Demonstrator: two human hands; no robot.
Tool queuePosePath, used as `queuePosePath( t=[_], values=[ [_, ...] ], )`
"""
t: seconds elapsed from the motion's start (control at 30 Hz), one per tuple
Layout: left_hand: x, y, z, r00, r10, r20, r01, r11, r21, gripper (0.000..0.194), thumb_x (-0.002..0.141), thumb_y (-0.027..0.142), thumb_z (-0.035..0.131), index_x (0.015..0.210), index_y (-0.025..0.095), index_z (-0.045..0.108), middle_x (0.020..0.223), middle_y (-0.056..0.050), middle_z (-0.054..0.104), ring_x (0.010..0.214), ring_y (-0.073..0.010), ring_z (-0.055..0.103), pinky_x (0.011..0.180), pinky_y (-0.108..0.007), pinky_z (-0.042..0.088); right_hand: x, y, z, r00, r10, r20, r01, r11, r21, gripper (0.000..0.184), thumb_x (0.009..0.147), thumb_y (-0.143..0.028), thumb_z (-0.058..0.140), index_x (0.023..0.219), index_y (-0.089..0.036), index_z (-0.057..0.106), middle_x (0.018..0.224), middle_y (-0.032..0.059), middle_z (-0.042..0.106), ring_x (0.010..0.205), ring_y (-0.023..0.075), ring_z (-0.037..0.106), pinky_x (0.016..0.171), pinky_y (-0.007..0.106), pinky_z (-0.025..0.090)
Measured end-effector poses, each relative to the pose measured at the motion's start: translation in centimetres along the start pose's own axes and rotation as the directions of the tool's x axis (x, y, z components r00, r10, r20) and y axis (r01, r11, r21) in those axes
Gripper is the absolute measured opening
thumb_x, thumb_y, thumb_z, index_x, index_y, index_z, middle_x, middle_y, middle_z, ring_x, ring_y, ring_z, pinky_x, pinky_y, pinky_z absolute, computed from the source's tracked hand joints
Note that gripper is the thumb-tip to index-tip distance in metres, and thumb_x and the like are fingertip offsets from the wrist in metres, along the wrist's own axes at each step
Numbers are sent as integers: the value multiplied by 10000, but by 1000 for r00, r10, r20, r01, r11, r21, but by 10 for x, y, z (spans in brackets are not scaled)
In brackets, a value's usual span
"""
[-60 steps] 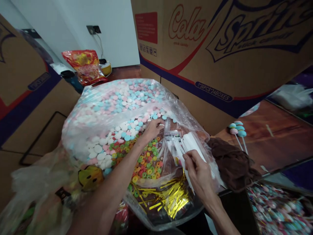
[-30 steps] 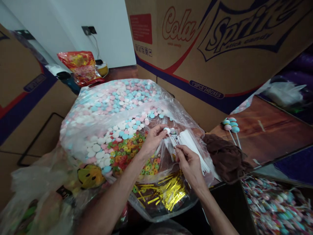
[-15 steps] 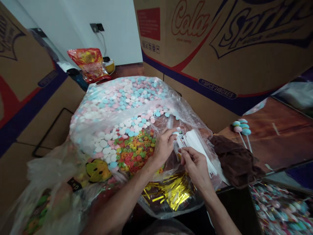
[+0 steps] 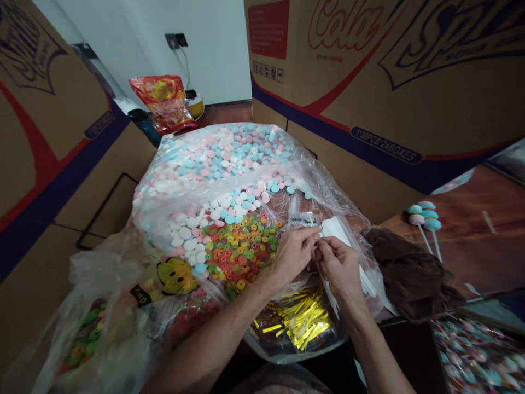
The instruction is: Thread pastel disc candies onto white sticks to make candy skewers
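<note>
My left hand [image 4: 296,250] is closed in a pinch, its fingertips meeting those of my right hand over the clear plastic. A marshmallow it held a moment ago is mostly covered by the fingers. My right hand [image 4: 339,268] is closed on thin white lollipop sticks [image 4: 330,298], whose ends hang out below the palm. Beside it lies a stack of white sticks [image 4: 337,231]. Left of my hands are gummy rings [image 4: 241,246] in several colours, and pink, white and blue marshmallows [image 4: 191,232] spill from a big clear bag [image 4: 221,186]. Gold twist ties [image 4: 305,320] lie just below.
Large cartons [image 4: 336,93] stand at the right and left. Finished marshmallow sticks [image 4: 426,219] lie on the table at right, near a brown cloth [image 4: 410,273]. A box of wrapped sweets [image 4: 479,350] sits lower right. A red snack bag [image 4: 164,104] stands at the back.
My left hand moved from the loose marshmallows to the right hand, carrying a white marshmallow to the stick tips. The fingertips of both hands now meet. The view has shifted slightly.
</note>
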State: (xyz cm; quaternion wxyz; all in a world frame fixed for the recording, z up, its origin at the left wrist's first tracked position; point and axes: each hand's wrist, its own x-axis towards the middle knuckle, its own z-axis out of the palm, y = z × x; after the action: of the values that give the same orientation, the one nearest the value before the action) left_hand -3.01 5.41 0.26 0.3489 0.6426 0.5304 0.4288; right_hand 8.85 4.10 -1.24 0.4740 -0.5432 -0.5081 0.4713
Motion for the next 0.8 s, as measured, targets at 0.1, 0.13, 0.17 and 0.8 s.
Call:
queuePosePath(
  t=[0.1, 0.13, 0.17, 0.8],
  values=[
    [9, -6, -24, 1000, -16, -24, 18, 997, 77, 301, 917, 196, 490, 1106, 218, 724, 1063, -66, 736, 911, -196, 668, 836, -320, 520, -2, -1, -4, 998, 54, 43, -54, 999, 1, 293, 831, -441, 595, 716, -172, 571, 503, -55, 465, 420, 83, 345, 417, 219, 276],
    [13, -10, -35, 998, -18, -67, 30, 980, 197, 312, 912, 164, 470, 1072, 213, 734, 1035, -69, 734, 910, -202, 661, 846, -325, 510, -3, -2, -6, 997, 55, 59, -54, 998, -18, 291, 833, -436, 595, 714, -171, 574, 516, -50, 472, 434, 85, 352, 425, 219, 277],
    [17, -15, -47, 993, -38, -110, 75, 933, 352, 308, 893, 134, 474, 1012, 210, 748, 999, -75, 725, 909, -217, 650, 852, -337, 496, -5, -2, -6, 996, 51, 73, -48, 998, -45, 290, 837, -429, 592, 706, -170, 575, 526, -47, 474, 451, 88, 361, 436, 220, 280],
    [39, -54, -94, 985, -146, -94, 173, 776, 606, 336, 812, 95, 499, 1079, 173, 688, 857, -73, 695, 818, -222, 623, 748, -306, 436, -24, 10, 7, 978, 13, 209, 20, 987, -157, 283, 914, -381, 516, 714, -185, 564, 572, -43, 453, 554, 119, 416, 523, 229, 326]
  ],
)
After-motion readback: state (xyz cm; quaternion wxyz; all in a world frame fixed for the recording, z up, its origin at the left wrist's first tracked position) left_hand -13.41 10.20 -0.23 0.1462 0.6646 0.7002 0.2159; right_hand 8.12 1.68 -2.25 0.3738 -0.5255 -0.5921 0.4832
